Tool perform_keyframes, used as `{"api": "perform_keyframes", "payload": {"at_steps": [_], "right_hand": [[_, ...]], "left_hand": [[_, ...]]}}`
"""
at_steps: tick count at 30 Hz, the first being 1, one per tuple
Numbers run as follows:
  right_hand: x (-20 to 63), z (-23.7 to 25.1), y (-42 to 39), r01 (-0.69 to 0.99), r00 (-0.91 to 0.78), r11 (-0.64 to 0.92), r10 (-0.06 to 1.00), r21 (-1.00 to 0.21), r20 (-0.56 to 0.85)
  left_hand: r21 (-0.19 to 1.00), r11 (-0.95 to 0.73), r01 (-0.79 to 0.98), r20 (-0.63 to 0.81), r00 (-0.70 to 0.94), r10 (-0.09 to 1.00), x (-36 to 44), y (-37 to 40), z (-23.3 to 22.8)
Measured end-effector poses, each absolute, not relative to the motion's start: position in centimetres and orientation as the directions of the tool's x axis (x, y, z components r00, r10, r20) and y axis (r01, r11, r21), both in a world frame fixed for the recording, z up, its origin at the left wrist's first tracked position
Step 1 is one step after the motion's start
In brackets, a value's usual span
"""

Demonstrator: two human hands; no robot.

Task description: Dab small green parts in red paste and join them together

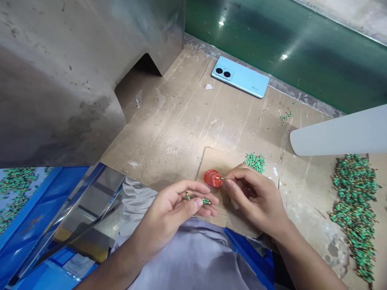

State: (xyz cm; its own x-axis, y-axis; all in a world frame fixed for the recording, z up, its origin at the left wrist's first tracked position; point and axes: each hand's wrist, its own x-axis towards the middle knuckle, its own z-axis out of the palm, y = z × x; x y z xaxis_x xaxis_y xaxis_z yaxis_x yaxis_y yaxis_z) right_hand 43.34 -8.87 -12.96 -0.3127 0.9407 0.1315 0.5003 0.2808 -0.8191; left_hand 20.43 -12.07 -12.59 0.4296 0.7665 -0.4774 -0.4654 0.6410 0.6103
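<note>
My left hand [184, 203] is curled, thumb against the fingers, around a few small green pieces [206, 201] with yellowish ends. Between thumb and forefinger, my right hand [256, 197] pinches one small green piece [223, 178] at the right rim of a shallow red dish [213, 178]. The dish appears to hold a glossy red substance. Under it lies a cardboard piece [207, 159]. Just beyond my right hand is a small pile of green pieces [254, 162]. Exact details of the tiny pieces are too small to make out.
A long heap of green pieces [355, 213] lies at the right, below a pale grey panel [338, 131]. A light blue phone [242, 76] rests at the back. A metal housing [90, 72] stands left, above a blue bin [39, 205] with more pieces.
</note>
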Motion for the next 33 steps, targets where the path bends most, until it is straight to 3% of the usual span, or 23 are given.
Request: {"api": "perform_keyframes", "payload": {"at_steps": [8, 25, 33], "right_hand": [[43.39, -13.27, -8.65, 0.527, -0.320, 0.306, 0.936, -0.793, 0.148], [43.62, -13.59, -8.75, 0.509, -0.333, 0.333, 0.927, -0.793, 0.175], [43.53, -13.26, -8.90, 0.491, -0.284, 0.247, 0.952, -0.836, 0.114]], "left_hand": [[0.535, 0.669, -0.517, -0.529, 0.413, 0.742, 20.54, -11.74, -12.65], [0.538, 0.670, -0.512, -0.523, 0.420, 0.741, 20.38, -11.73, -12.48], [0.479, 0.710, -0.515, -0.562, 0.441, 0.699, 20.77, -11.75, -12.79]]}}
